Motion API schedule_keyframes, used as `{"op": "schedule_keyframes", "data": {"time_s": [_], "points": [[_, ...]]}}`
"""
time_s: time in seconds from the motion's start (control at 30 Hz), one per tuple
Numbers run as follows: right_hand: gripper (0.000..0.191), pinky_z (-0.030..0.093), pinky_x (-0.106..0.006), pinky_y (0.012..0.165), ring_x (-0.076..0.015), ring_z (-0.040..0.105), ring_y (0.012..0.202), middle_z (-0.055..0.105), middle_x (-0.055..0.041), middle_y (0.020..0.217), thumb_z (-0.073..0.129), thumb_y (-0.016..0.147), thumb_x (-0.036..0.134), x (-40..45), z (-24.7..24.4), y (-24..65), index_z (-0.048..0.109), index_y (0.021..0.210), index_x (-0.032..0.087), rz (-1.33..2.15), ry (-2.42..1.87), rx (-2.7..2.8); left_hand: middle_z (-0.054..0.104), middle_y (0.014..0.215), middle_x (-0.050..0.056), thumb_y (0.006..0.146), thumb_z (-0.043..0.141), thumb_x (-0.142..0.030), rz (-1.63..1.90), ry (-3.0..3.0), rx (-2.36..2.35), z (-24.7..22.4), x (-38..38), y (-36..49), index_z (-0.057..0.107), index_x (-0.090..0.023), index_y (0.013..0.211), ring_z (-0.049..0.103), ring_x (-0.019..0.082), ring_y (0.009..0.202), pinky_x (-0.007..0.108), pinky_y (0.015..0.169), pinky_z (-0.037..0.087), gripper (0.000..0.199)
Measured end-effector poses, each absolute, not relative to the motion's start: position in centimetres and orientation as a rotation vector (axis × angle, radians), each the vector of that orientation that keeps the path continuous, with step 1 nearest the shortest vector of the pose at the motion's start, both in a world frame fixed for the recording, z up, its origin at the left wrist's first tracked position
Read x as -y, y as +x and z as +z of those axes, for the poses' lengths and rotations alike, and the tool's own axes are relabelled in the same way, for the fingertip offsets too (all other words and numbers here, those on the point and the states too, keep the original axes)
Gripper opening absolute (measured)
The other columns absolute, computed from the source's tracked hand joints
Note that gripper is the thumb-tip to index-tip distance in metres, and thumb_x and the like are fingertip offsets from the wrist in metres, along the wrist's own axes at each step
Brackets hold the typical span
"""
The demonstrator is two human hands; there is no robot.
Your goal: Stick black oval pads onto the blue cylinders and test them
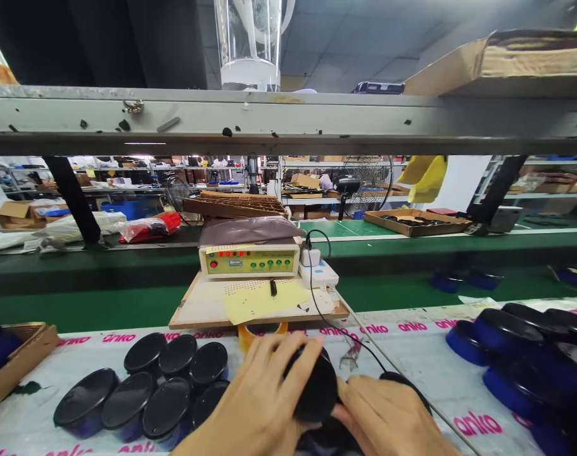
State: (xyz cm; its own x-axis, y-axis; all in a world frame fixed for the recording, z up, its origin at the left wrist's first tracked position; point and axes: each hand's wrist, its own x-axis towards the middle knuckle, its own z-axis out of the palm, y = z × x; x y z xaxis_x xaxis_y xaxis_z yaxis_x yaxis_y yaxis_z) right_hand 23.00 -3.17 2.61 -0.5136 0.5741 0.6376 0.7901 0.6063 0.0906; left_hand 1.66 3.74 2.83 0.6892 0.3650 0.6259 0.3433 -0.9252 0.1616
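My left hand (262,386) is wrapped over a round black piece (318,387) with a flat, disc-like face, tilted up in front of me. Close against its right edge, my right hand (386,411) is closed, fingers bent and pressed together; what they grip is hidden. Behind the right hand shows part of a dark rounded item (406,382), where a black cable (336,324) ends. Another dark form lies below both hands, mostly covered. To the left stand several blue round parts with glossy black tops (167,405). A roll of yellow tape (247,337) sits just beyond my left hand.
A test box with red lights and green buttons (250,261) stands on a wooden board (193,304). More blue-and-black round parts (511,326) are grouped at the right. A cardboard box (26,361) is at far left. A metal shelf beam (288,117) crosses overhead.
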Motion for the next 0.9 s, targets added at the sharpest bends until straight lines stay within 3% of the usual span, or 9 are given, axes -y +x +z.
{"op": "schedule_keyframes", "data": {"time_s": [0.1,0.17,0.3,0.47,0.57,0.67,0.77,0.83,0.9], "points": [[0.015,0.043,-0.026,0.056,-0.0163,0.062,0.058,0.066,-0.0032,0.068,0.05,0.093,0.02,3.4,3.5,27.0,0.063,0.096,0.016,-0.852,-1.25,2.002,0.044,0.136,0.012,0.083,0.057,-0.014,1.219,2.689,-0.94,4.0,-4.8,0.7,0.022,-0.027,0.145,0.045,0.031,0.123,0.049,0.101,0.04,0.072],[0.023,0.042,-0.027,0.052,-0.0178,0.06,0.054,0.065,-0.0054,0.065,0.05,0.092,0.033,3.5,4.2,30.4,0.064,0.092,0.015,-0.955,-1.574,1.478,0.042,0.137,0.01,0.085,0.056,-0.019,1.236,2.481,-1.114,5.1,-5.4,0.3,0.026,-0.027,0.141,0.042,0.028,0.127,0.049,0.105,0.036,0.064],[0.039,0.038,-0.028,0.051,-0.0177,0.053,0.053,0.059,-0.0075,0.067,0.041,0.091,0.045,3.1,4.9,34.2,0.063,0.093,0.013,-0.585,-1.774,0.776,0.045,0.132,0.011,0.081,0.064,-0.025,0.992,2.329,-0.951,6.2,-5.9,2.8,0.039,-0.021,0.134,0.047,0.027,0.123,0.046,0.107,0.035,0.059],[0.031,0.038,-0.027,0.052,-0.0164,0.051,0.052,0.056,-0.0038,0.064,0.04,0.09,0.045,2.3,4.7,32.9,0.057,0.084,0.019,-0.355,-1.754,0.977,0.055,0.117,0.003,0.077,0.063,-0.028,0.876,2.295,-0.694,3.6,-6.1,10.4,0.055,-0.023,0.123,0.058,0.03,0.11,0.044,0.096,0.043,0.047],[0.029,0.036,-0.027,0.054,-0.0161,0.049,0.051,0.05,0.0,0.056,0.035,0.094,0.041,2.4,4.8,32.2,0.046,0.073,0.023,-0.328,-1.756,1.121,0.061,0.111,0.004,0.074,0.069,-0.034,0.8,2.318,-0.658,2.8,-6.4,12.6,0.06,-0.024,0.118,0.061,0.03,0.106,0.042,0.091,0.047,0.046],[0.036,0.034,-0.025,0.048,-0.0139,0.041,0.045,0.04,0.0045,0.05,0.031,0.095,0.046,2.7,4.9,32.1,0.037,0.067,0.025,-0.276,-1.724,1.272,0.062,0.114,0.007,0.082,0.062,-0.039,0.776,2.34,-0.676,3.6,-6.1,11.4,0.058,-0.023,0.12,0.059,0.03,0.109,0.042,0.093,0.046,0.042],[0.036,0.034,-0.023,0.044,-0.0123,0.041,0.044,0.042,0.0061,0.052,0.045,0.089,0.051,3.1,4.2,30.7,0.036,0.066,0.025,-0.141,-1.708,1.629,0.065,0.093,0.009,0.087,0.053,-0.047,0.709,2.363,-0.858,3.9,-4.7,8.0,0.066,-0.019,0.096,0.062,0.03,0.092,0.046,0.083,0.048,0.033],[0.029,0.037,-0.023,0.047,-0.0137,0.048,0.051,0.05,0.0049,0.061,0.059,0.083,0.041,3.4,3.0,29.0,0.039,0.07,0.024,-0.107,-1.686,1.932,0.065,0.087,0.01,0.077,0.063,-0.056,0.537,2.337,-1.021,2.9,-3.5,5.9,0.065,-0.018,0.091,0.061,0.031,0.083,0.046,0.077,0.048,0.041],[0.027,0.041,-0.027,0.054,-0.0177,0.055,0.063,0.056,0.0023,0.072,0.07,0.074,0.029,3.6,1.5,27.0,0.043,0.077,0.023,-0.186,-1.639,2.13,0.064,0.103,0.014,0.06,0.079,-0.053,0.42,2.262,-1.061,1.0,-2.6,4.6,0.06,-0.016,0.107,0.059,0.036,0.094,0.049,0.084,0.046,0.063]]}}
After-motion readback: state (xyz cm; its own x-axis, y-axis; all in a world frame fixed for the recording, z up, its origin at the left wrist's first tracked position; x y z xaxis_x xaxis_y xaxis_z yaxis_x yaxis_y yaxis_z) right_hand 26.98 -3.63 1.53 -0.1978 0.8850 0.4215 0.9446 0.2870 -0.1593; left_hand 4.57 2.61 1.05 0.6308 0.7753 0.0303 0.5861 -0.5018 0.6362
